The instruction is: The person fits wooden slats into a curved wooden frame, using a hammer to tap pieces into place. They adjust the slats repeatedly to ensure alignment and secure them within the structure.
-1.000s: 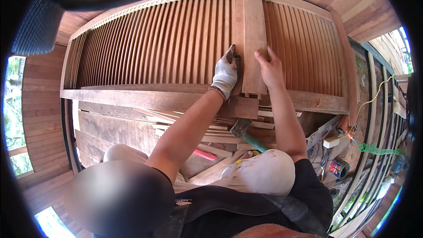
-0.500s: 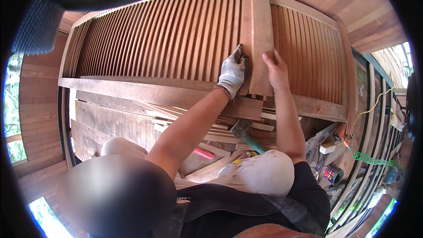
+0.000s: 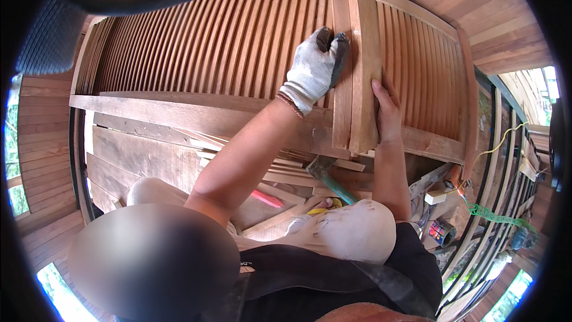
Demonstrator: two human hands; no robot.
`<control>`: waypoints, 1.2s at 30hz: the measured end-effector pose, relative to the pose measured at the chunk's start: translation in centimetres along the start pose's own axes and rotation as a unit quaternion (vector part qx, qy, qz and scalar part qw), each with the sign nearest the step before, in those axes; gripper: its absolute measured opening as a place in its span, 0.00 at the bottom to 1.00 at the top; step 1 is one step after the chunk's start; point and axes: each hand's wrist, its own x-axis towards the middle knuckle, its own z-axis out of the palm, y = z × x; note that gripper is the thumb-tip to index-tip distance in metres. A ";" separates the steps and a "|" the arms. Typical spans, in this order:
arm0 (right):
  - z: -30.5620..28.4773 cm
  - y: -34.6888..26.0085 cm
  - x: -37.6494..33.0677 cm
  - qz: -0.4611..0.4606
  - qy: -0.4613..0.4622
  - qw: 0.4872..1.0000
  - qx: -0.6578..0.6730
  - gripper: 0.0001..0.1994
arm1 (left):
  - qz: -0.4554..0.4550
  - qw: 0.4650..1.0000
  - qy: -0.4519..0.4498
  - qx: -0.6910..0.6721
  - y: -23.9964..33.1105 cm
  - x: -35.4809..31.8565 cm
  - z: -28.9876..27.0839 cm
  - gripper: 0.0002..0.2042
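Observation:
A large wooden louvred panel (image 3: 226,48) with many thin slats fills the upper view. Two upright wooden bars (image 3: 357,53) stand side by side at its middle, down to the bottom rail (image 3: 179,113). My left hand (image 3: 316,68), in a white and grey work glove, grips the left edge of these bars, its dark fingertips hooked over the wood. My bare right hand (image 3: 384,107) clasps the right edge lower down, with the thumb on the front face and the fingers hidden behind the bar.
Below the rail lie a hammer (image 3: 326,176) with a teal handle, a pink pencil (image 3: 266,198), loose wood strips and a small wood block (image 3: 437,195). A green rope (image 3: 494,214) and a small can (image 3: 441,231) sit at the right by a dark railing. Plank walls surround.
Both hands have moved up the upright bars. The panel now looks larger and nearer in the view, with the bars reaching the top edge.

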 end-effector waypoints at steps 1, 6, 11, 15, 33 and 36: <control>0.3 -0.1 -0.3 0.004 -0.011 1.000 0.027 0.35 | -0.016 0.998 0.003 -0.057 1.0 -0.5 -0.1 0.13; 0.9 0.3 -0.9 0.066 -0.082 0.984 0.141 0.32 | -0.014 0.996 -0.017 -0.086 2.6 -2.0 -2.2 0.12; 1.7 0.1 -1.2 0.069 -0.112 0.978 0.161 0.31 | -0.014 0.998 -0.001 -0.058 2.4 -2.6 -2.8 0.11; 2.7 -0.4 -1.6 0.062 -0.052 0.990 0.116 0.31 | 0.004 0.998 0.052 -0.046 2.7 -3.4 -2.3 0.11; 4.2 -1.4 -3.0 -0.117 -0.038 0.980 -0.156 0.28 | 0.056 0.977 0.125 0.161 1.2 -4.5 -2.3 0.17; 4.2 -1.1 -2.9 -0.097 -0.038 0.984 -0.141 0.28 | 0.052 0.983 0.116 0.134 0.1 -4.1 -2.7 0.14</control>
